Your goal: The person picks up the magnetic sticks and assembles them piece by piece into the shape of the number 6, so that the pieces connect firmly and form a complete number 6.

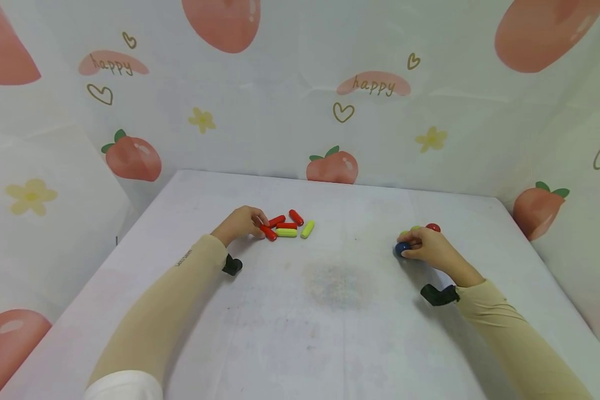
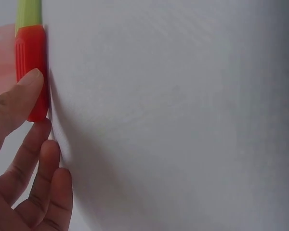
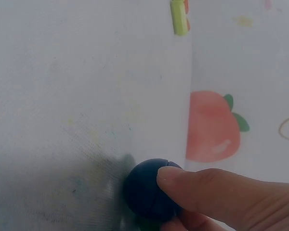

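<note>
My left hand (image 1: 242, 225) is at the left end of a small group of short rounded sticks. Its thumb and index finger pinch a red stick (image 2: 31, 62), the thumb lying across its lower part. Beside it lie a red stick (image 1: 296, 217), more red ones, and two yellow-green sticks (image 1: 307, 229). Over on the right, my right hand (image 1: 432, 250) pinches a dark blue ball (image 3: 149, 190) with a groove, close to the tabletop. Just behind the fingers are a red ball (image 1: 433, 227) and yellow-green round pieces (image 1: 415, 227), partly hidden by the hand.
A white-covered table (image 1: 280, 333) carries everything, with a faint grey smudge near its middle. A white cloth backdrop (image 1: 270, 111) printed with fruit, hearts and flowers stands along the back and sides. Black camera mounts (image 1: 439, 295) stick out from both wrists.
</note>
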A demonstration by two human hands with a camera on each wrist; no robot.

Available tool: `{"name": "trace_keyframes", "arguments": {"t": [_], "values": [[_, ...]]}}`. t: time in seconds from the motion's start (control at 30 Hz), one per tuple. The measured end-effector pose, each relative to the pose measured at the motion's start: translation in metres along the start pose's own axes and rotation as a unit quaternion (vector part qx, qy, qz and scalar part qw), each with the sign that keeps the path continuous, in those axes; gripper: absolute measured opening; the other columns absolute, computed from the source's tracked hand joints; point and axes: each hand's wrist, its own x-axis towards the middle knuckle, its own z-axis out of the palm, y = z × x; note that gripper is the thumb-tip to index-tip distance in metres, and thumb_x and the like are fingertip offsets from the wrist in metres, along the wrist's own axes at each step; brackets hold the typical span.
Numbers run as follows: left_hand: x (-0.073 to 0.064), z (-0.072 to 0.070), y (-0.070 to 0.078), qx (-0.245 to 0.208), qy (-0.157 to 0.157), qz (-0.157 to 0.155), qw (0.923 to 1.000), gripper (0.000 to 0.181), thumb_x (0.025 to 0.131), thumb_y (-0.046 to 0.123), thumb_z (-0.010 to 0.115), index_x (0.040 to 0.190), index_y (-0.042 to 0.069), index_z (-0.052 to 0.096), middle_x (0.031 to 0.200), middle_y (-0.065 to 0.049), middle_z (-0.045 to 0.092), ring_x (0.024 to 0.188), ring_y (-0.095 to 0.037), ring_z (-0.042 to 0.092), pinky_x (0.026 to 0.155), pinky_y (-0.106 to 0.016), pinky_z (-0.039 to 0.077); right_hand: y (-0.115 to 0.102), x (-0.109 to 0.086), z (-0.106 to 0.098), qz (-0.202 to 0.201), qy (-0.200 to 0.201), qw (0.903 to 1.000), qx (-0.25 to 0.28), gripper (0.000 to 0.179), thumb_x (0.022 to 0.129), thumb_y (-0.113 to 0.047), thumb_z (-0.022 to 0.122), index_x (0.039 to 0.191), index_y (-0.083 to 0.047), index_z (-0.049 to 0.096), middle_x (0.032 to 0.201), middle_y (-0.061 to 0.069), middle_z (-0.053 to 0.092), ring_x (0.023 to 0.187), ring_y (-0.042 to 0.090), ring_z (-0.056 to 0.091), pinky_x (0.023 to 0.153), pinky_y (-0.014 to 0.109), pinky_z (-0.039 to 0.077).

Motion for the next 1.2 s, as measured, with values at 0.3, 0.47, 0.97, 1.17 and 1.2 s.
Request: {"name": "trace_keyframes", "arguments": {"t": [0.3, 0.47, 0.97, 1.17, 1.2], "values": [[0.001, 0.003, -0.004, 0.006, 0.004, 0.006, 1.0, 0.022, 0.079, 0.011, 0.073, 0.099, 0.014, 0.065, 0.107, -0.01, 0.057, 0.1, -0.026, 0.049, 0.079, -0.031, 0.043, -0.002, 0.001, 0.001, 0.009, -0.006, 0.9999, 0.003, 0.029, 0.081, -0.011, 0.071, 0.105, 0.002, 0.065, 0.109, 0.022, 0.063, 0.099, 0.033, 0.062, 0.086, 0.046, 0.051], [-0.001, 0.001, -0.004, 0.013, -0.001, 0.007, 0.9999, 0.02, 0.078, 0.015, 0.075, 0.094, 0.015, 0.065, 0.098, -0.007, 0.057, 0.094, -0.023, 0.049, 0.075, -0.029, 0.04, -0.003, 0.001, 0.002, 0.006, -0.004, 1.0, 0.003, 0.028, 0.08, -0.01, 0.071, 0.105, 0.003, 0.065, 0.107, 0.022, 0.064, 0.096, 0.031, 0.063, 0.085, 0.045, 0.052], [-0.017, -0.013, 0.0, 0.034, -0.027, 0.041, 0.9982, 0.018, 0.08, 0.023, 0.073, 0.098, 0.022, 0.071, 0.093, -0.004, 0.059, 0.095, -0.021, 0.049, 0.076, -0.031, 0.039, -0.005, 0.001, 0.001, 0.004, -0.003, 1.0, 0.0, 0.027, 0.08, -0.01, 0.071, 0.104, 0.003, 0.065, 0.107, 0.022, 0.064, 0.096, 0.031, 0.063, 0.085, 0.045, 0.051], [-0.03, -0.017, 0.034, -0.002, 0.0, 0.08, 0.9968, 0.018, 0.084, 0.027, 0.069, 0.102, 0.023, 0.068, 0.095, -0.003, 0.062, 0.095, -0.024, 0.054, 0.076, -0.031, 0.043, -0.006, 0.0, 0.0, 0.006, -0.003, 1.0, 0.003, 0.027, 0.081, -0.01, 0.071, 0.104, 0.003, 0.065, 0.107, 0.022, 0.064, 0.096, 0.032, 0.062, 0.086, 0.046, 0.051], [-0.033, -0.016, 0.041, -0.009, 0.004, 0.086, 0.9962, 0.019, 0.085, 0.027, 0.068, 0.103, 0.023, 0.067, 0.095, -0.003, 0.063, 0.095, -0.025, 0.055, 0.076, -0.031, 0.044, -0.006, 0.0, 0.0, 0.007, -0.004, 1.0, 0.005, 0.027, 0.081, -0.01, 0.071, 0.104, 0.003, 0.065, 0.107, 0.022, 0.064, 0.096, 0.032, 0.062, 0.086, 0.047, 0.051]]}}
